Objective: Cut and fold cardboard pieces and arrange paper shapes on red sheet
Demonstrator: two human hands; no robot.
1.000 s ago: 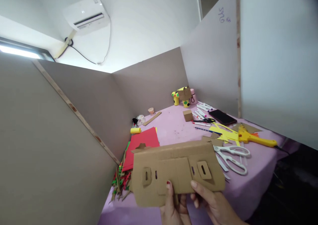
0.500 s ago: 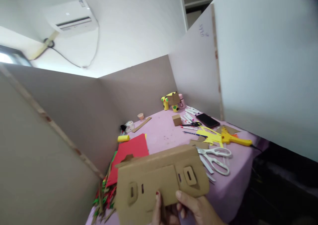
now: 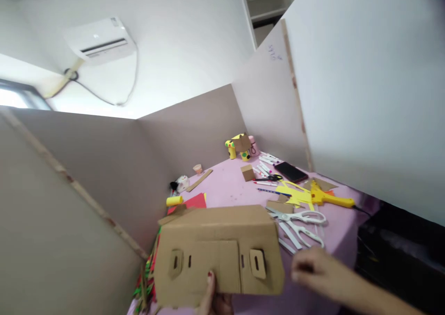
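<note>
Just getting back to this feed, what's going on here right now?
A person's left hand is holding a folded cardboard piece by its lower edge, thumb on the slotted face. The right hand, blurred and with fingers curled, is off the cardboard, just in front of the white-handled scissors; whether it touches them isn't clear. The scissors lie on the purple-covered table, with a yellow glue gun and cut yellow paper beyond them.

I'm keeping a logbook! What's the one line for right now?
Left hand: holding cardboard piece | Right hand: blurred, apart from cardboard piece, near white scissors | Yellow glue gun: lying on table
</note>
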